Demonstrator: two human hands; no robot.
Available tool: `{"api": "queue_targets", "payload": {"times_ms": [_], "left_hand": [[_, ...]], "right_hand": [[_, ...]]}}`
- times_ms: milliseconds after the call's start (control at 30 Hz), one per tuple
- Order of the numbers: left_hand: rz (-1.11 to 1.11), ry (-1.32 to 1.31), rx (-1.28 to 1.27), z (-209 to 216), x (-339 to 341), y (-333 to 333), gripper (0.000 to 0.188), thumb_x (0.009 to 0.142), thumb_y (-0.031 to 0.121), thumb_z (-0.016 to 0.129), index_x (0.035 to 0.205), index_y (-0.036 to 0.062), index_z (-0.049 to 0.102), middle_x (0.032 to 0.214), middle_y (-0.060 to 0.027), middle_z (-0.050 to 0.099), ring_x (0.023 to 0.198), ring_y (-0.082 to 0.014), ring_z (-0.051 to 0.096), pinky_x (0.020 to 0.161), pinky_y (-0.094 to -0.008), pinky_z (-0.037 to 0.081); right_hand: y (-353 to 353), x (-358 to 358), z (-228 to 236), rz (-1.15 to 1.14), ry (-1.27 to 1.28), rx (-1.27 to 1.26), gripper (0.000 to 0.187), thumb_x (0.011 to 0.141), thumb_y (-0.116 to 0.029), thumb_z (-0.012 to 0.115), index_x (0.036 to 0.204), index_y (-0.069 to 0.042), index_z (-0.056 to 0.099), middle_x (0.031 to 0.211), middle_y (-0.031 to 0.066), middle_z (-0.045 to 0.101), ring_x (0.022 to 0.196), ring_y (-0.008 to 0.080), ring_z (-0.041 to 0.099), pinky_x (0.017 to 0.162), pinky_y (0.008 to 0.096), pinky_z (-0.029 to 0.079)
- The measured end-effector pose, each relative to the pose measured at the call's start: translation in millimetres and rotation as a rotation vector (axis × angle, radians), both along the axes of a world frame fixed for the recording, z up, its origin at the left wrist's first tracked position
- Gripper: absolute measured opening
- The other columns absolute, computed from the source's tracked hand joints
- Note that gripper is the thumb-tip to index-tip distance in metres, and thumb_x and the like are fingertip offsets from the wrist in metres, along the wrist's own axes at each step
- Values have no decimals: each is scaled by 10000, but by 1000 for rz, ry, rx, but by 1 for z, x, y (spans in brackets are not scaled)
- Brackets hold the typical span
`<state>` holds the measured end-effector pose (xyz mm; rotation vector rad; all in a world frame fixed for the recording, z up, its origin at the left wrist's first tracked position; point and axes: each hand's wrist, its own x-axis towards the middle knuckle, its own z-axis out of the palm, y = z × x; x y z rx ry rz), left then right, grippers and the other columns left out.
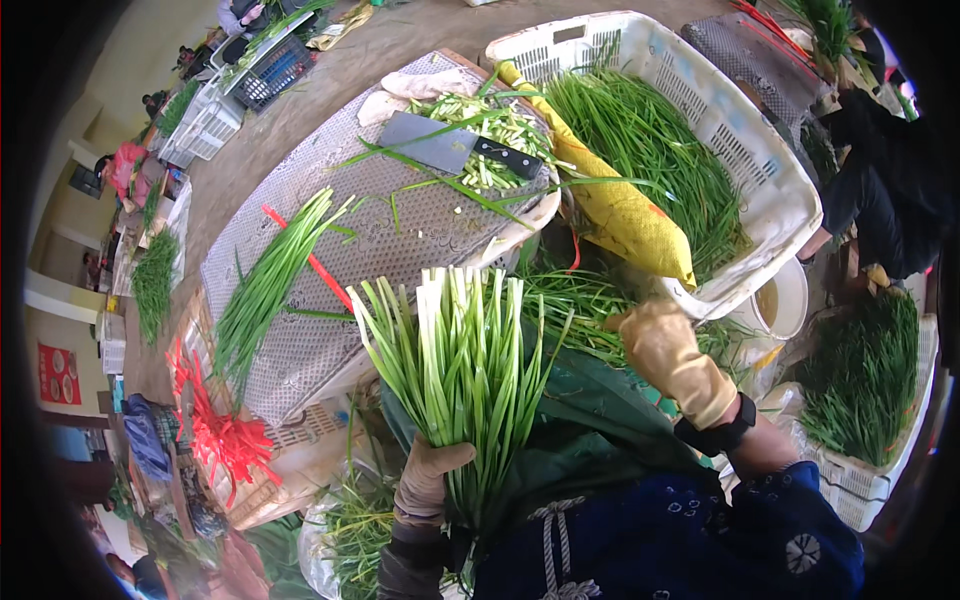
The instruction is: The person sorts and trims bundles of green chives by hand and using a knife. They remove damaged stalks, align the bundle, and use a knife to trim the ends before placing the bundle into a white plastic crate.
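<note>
My left hand [435, 482], in a light glove, is closed round the lower part of a thick bunch of garlic chives [460, 370], whose white ends point up and away from me. My right hand [672, 355], in a yellowish glove, is over loose chives [575, 310] beside the crate. Its fingers look curled and are blurred; what they hold, if anything, cannot be made out. On the perforated mat [300, 270] a smaller chive bunch [270, 290] lies across a red tie strip [325, 275]. A cleaver [428, 143] rests on cut white ends [485, 125].
A white crate [770, 180] of chives stands at the far right, with a rolled yellow sack [620, 205] over its near-left edge. Red strips [235, 445] hang at the mat's left. A white bucket [785, 300] and another chive crate [860, 390] are at the right. People work around.
</note>
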<state>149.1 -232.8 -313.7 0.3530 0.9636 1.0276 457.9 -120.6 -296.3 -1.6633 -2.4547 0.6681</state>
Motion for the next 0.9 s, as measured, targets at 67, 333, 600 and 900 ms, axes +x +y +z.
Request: {"api": "queue_targets", "payload": {"times_ms": [67,333,600,900], "left_hand": [[5,44,-11,2,3,0,617,730,94,802,1314,-15,631,1157,-128,735,1030,-243,714,923,-371,575],[-54,239,-26,-2,-5,-2,599,731,127,770,1301,-5,645,1147,-83,733,993,-198,700,917,-336,555],[11,187,10,-10,-6,-5,612,721,164,758,1300,0,648,1139,-77,727,1024,-193,680,933,-329,533],[26,95,0,-17,-11,-3,623,736,161,802,1300,-33,622,1105,-142,740,948,-259,728,836,-365,596]], "right_hand": [[-11,-10,-5,-79,529,-78,235,888,-146,776,1116,-92,760,830,125,714,729,258,697,682,362,563],[9,-75,10,362,410,243,238,920,-280,718,1040,-75,739,783,120,685,739,315,693,657,414,570],[-10,-100,9,601,244,71,70,925,-173,630,957,-126,670,822,69,674,767,299,694,657,411,562],[32,-20,2,193,-211,-14,324,1028,-368,617,1045,-76,756,902,208,731,812,335,728,758,385,576]]}}
